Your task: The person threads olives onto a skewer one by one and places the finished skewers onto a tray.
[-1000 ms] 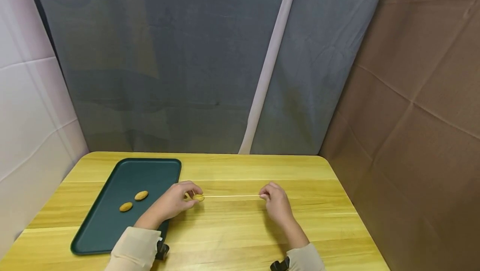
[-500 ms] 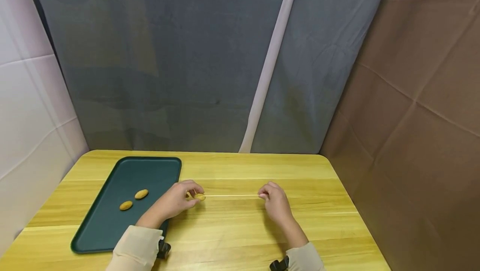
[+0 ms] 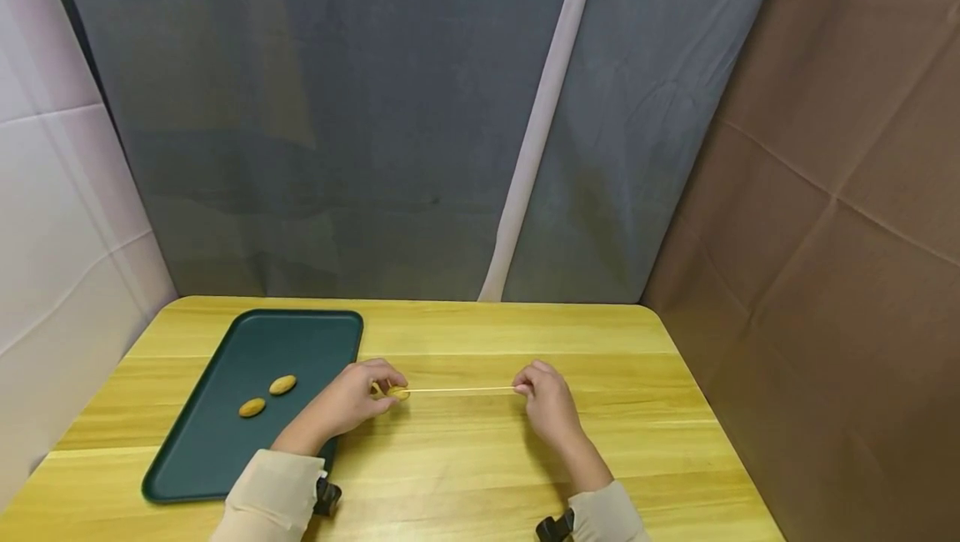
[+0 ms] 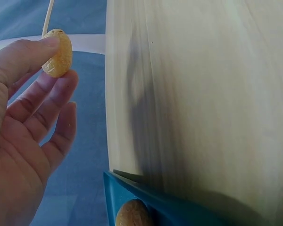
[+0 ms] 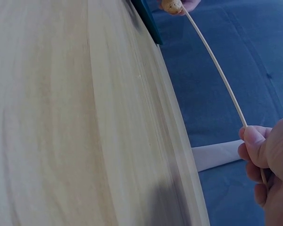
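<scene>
In the head view my left hand (image 3: 363,396) holds a small golden potato (image 4: 59,54) over the table, just right of the tray. Thumb and fingertips pinch it; its skin looks wrinkled and shiny. A thin wooden skewer (image 5: 217,63) runs nearly level between the hands, slightly bowed in the right wrist view. My right hand (image 3: 550,404) grips the skewer, thumb pressed on it and fingers curled round. The skewer's far end meets the potato, but whether it has gone in cannot be told. Two more potatoes (image 3: 282,384) lie on the dark green tray (image 3: 300,327).
The wooden table (image 3: 465,467) spreads under both hands. A grey curtain (image 3: 375,150) hangs behind it, and a brown cloth (image 3: 847,275) hangs on the right. White cloth (image 3: 67,175) covers the left side.
My right hand has shifted slightly left, so the bare stretch of skewer between the hands is shorter. My left hand still holds the potato in nearly the same place.
</scene>
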`<state>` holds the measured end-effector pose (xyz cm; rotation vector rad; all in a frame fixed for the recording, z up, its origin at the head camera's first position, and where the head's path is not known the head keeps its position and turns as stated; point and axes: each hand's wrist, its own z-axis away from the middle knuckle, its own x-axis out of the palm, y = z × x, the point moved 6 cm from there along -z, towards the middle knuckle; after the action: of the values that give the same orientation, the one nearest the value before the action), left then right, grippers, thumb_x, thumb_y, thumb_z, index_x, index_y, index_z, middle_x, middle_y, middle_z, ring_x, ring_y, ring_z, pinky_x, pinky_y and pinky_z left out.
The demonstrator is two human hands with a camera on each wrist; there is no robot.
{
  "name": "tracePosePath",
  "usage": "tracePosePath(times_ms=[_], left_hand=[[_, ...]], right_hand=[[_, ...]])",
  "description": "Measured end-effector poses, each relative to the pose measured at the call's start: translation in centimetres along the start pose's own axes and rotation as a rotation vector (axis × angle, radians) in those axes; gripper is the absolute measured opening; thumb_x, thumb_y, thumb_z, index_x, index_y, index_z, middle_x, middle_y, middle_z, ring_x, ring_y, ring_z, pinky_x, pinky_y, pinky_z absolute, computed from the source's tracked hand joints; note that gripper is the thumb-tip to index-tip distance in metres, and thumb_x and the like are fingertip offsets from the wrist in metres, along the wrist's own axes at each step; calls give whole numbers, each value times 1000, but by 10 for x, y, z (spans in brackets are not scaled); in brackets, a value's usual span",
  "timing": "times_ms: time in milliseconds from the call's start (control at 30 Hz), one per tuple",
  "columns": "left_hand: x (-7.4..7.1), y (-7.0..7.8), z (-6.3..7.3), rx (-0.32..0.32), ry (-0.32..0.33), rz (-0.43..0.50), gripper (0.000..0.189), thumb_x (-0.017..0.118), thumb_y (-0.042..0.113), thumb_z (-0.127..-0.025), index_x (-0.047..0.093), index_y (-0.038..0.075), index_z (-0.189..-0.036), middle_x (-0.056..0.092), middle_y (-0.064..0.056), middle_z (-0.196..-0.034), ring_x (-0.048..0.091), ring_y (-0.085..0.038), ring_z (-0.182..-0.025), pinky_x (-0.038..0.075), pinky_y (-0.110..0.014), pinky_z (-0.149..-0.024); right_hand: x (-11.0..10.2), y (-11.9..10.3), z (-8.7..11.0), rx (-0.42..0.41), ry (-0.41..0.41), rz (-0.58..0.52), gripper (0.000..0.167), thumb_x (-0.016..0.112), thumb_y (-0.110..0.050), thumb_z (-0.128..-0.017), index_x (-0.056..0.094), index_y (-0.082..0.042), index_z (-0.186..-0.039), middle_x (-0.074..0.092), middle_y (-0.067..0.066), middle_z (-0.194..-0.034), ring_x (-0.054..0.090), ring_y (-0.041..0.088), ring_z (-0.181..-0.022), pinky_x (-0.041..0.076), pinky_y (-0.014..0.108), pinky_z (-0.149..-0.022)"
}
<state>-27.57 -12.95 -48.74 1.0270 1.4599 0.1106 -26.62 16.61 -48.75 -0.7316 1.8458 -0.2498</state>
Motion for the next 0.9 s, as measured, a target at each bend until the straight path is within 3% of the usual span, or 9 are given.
tracePosePath(times_ms=[900], left_hand=[[4, 1, 1, -2, -12, 27, 19, 80, 5, -87, 78, 13, -104, 70, 6, -101, 62, -11, -83, 53, -27, -70]], right_hand=[[1, -5, 3, -22, -19, 36, 7, 74, -6, -87, 72, -10, -83, 57, -7, -81, 58, 12, -78, 54, 28, -72]])
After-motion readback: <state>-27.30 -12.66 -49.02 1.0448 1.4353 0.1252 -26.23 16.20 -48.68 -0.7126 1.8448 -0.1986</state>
